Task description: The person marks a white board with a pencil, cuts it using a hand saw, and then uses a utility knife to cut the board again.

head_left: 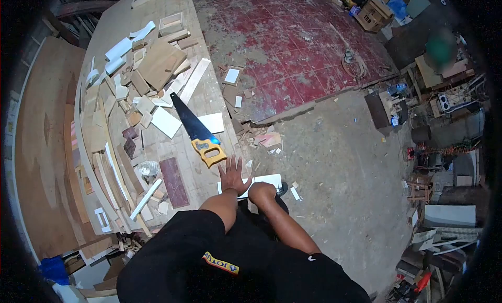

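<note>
My left hand lies flat with its fingers spread at the table's near edge, over a white board. Right beside it, my right hand is closed in a fist above the same board; whatever it may hold is hidden beneath the fingers. Just beyond my left fingertips rests a handsaw with a dark blade and a yellow handle. White panel pieces lie near its blade. To the left is a reddish-brown flat strip.
The wooden table carries piled wood offcuts, a clear plastic bag or cup and long narrow strips. A raised red tiled floor has a broken edge. Scraps lie on the concrete. Clutter lines the right side.
</note>
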